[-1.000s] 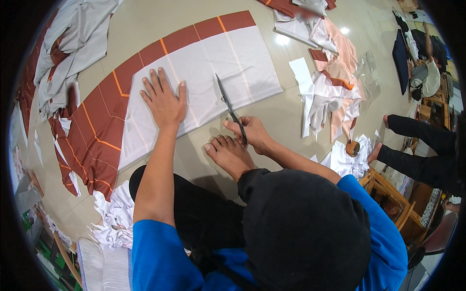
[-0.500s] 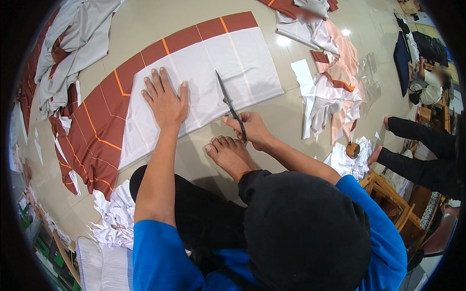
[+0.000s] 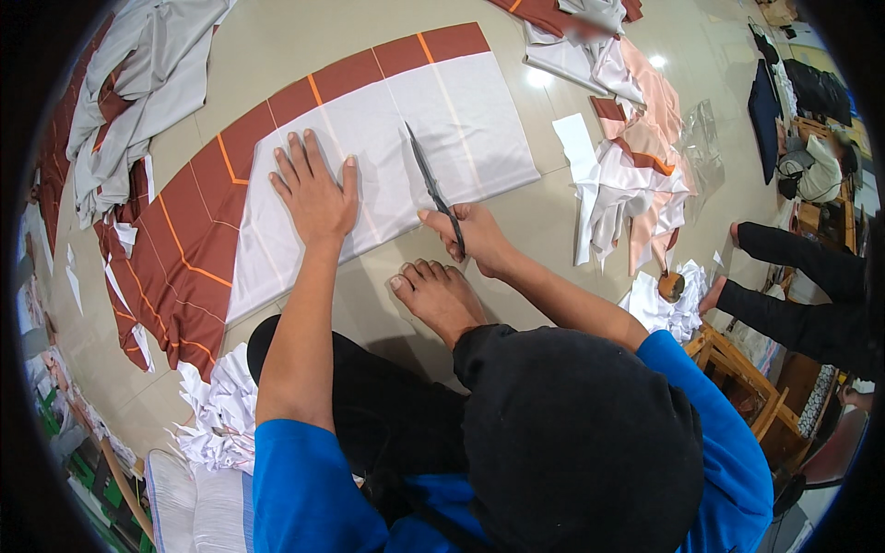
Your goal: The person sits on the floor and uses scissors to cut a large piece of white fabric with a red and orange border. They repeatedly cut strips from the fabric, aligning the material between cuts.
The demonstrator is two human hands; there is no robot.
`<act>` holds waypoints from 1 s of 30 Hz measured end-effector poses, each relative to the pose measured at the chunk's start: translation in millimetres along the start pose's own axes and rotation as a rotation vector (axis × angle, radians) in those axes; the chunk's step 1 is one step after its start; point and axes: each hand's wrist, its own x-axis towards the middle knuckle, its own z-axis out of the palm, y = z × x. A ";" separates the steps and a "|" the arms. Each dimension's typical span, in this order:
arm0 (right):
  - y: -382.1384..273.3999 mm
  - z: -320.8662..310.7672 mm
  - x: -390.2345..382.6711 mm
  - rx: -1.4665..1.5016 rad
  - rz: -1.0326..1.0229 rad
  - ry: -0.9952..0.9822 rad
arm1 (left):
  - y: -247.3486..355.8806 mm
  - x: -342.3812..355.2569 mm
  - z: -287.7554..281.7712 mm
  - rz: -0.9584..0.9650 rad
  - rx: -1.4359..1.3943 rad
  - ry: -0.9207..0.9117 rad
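Grey cloth (image 3: 157, 83) lies heaped at the far left of the floor (image 3: 263, 51). Beside it, maroon cloth with orange lines (image 3: 175, 244) spreads in folds, its band running along the upper edge of a smooth white cloth (image 3: 383, 138) on the floor. White scraps (image 3: 221, 415) are bunched near the maroon cloth's lower end. The left hand (image 3: 316, 198) rests palm down near the white cloth's left edge, fingers spread, gripping nothing. Dark scissors (image 3: 424, 170) reach over the white cloth, handles past its lower edge; whether the blades touch it, I cannot tell. A bare foot (image 3: 435, 290) is just below. The right hand (image 3: 477, 240) is closed round the handles. Peach cloth (image 3: 650, 101) lies crumpled beyond the white cloth's right edge.
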 end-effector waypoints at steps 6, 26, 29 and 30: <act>-2.0 1.3 4.9 0.010 0.015 0.013 | 0.6 -0.8 0.0 0.006 -0.016 0.014; -18.1 5.1 15.7 -0.021 -0.045 0.006 | -0.7 -0.4 0.9 0.003 -0.001 0.014; -17.2 6.4 18.9 0.009 -0.055 0.010 | -1.2 -0.5 0.4 0.001 -0.004 0.011; -14.7 5.8 21.1 0.026 -0.060 0.013 | 0.2 0.0 0.7 0.003 -0.008 0.011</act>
